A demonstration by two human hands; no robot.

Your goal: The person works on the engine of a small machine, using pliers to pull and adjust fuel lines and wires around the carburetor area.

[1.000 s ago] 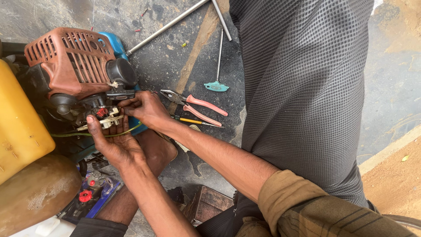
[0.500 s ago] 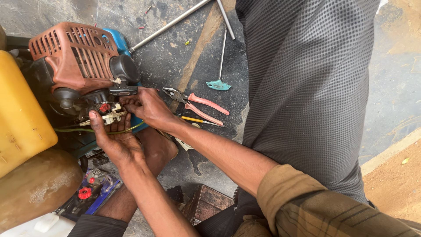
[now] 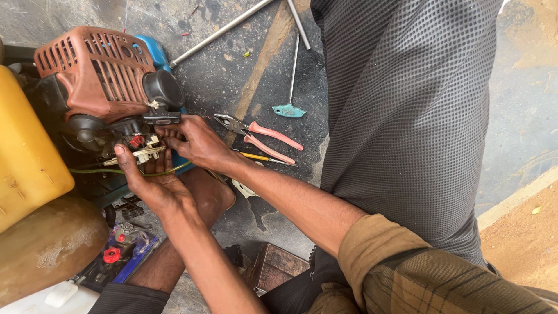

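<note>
Under engine (image 3: 99, 75), both hands (image 3: 157, 186), pliers (image 3: 261, 136) nearby

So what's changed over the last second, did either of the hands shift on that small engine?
Barely. The left hand stays cupped under the pale part below the small engine, and the right hand stays pinched at it from the side; only the fingers shifted slightly. The pliers and teal T-handle tool lie where they were.
</note>
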